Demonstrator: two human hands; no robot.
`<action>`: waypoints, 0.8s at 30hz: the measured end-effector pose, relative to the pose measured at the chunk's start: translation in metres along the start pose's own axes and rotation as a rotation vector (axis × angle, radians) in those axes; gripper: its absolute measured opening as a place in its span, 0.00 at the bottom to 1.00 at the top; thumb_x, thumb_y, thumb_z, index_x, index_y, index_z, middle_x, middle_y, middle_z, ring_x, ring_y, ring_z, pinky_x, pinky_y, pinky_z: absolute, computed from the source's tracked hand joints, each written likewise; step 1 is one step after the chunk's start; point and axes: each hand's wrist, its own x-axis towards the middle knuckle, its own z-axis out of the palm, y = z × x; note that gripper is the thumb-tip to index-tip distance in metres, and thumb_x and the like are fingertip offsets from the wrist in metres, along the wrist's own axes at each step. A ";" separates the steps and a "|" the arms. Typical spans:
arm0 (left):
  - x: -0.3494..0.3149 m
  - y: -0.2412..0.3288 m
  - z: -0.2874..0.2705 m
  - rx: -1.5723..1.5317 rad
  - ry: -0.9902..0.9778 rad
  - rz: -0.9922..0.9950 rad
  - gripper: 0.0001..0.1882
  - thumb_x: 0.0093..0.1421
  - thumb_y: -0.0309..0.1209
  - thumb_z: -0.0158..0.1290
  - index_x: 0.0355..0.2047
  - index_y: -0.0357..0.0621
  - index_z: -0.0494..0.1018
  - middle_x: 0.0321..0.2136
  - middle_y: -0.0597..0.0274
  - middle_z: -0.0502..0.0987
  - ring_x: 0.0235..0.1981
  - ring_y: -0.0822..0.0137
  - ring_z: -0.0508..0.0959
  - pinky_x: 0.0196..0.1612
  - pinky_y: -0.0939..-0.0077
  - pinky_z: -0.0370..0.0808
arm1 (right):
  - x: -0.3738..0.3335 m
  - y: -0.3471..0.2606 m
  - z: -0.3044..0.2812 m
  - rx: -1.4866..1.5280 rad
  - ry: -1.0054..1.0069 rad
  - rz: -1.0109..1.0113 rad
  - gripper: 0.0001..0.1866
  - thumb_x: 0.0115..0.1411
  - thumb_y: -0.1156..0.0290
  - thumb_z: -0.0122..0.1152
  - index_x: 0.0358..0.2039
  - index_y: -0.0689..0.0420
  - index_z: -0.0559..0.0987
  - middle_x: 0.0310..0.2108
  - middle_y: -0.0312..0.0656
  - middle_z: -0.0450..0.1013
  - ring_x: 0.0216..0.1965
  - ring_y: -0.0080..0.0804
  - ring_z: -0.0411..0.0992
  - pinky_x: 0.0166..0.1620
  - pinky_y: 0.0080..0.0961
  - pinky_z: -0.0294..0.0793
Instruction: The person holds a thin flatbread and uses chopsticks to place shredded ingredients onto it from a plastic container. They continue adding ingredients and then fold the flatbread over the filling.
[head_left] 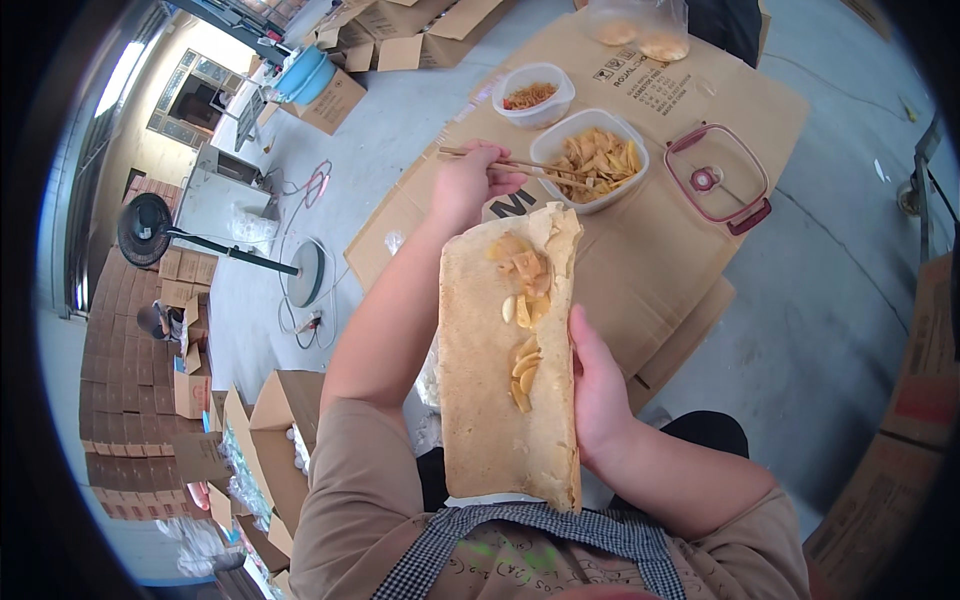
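1. So, from my remote seat, I see the left hand (478,180) pinching a pair of chopsticks (525,168), tips among the slices in the larger container (641,152); I cannot tell whether they grip one.
2. My view has the right hand (600,390) clasping the right edge of a long flatbread (490,420), thumb along that side. The bread sits above the lap, its far end overlapping the near part of the cardboard sheet (665,265).
3. I judge the filling partly done: pale chunks (524,264) lie near the bread's far end and yellowish slices (524,372) around its middle, toward the right edge. The near stretch is bare, and the larger container holds plenty.
4. Near the sheet's left edge, the smaller tub (552,112) holds reddish shreds; I make out none on the bread. A red-rimmed lid (718,178) lies near the right edge.
5. By the far edge, a clear bag (640,25) of round pieces is cut off by the frame.
6. Hidden from me: the right fingers behind the bread, and its underside.
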 end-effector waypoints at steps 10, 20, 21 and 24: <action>-0.004 -0.003 0.008 0.004 0.009 -0.005 0.08 0.64 0.28 0.44 0.35 0.34 0.70 0.33 0.51 0.75 0.28 0.60 0.82 0.32 0.71 0.82 | 0.001 -0.005 -0.002 0.019 -0.025 -0.014 0.33 0.70 0.44 0.36 0.65 0.55 0.62 0.60 0.48 0.66 0.58 0.42 0.68 0.62 0.41 0.67; 0.007 -0.014 0.022 -0.049 -0.009 -0.098 0.10 0.65 0.29 0.43 0.38 0.32 0.68 0.34 0.48 0.76 0.31 0.58 0.83 0.36 0.70 0.81 | 0.001 -0.004 -0.006 0.090 -0.116 0.008 0.31 0.72 0.47 0.34 0.67 0.53 0.58 0.61 0.46 0.65 0.59 0.40 0.67 0.62 0.41 0.67; 0.007 -0.014 0.021 -0.042 -0.011 -0.087 0.10 0.66 0.30 0.43 0.38 0.32 0.68 0.34 0.48 0.76 0.31 0.58 0.83 0.35 0.70 0.82 | 0.001 -0.004 -0.006 0.086 -0.121 0.002 0.31 0.72 0.47 0.34 0.67 0.54 0.58 0.61 0.46 0.65 0.59 0.40 0.67 0.62 0.41 0.67; 0.002 -0.010 0.016 -0.035 0.030 -0.075 0.11 0.68 0.32 0.43 0.37 0.35 0.68 0.34 0.49 0.75 0.35 0.58 0.82 0.38 0.69 0.81 | 0.000 -0.004 -0.006 0.070 -0.122 -0.011 0.31 0.72 0.47 0.34 0.66 0.54 0.58 0.61 0.47 0.65 0.59 0.40 0.67 0.62 0.40 0.67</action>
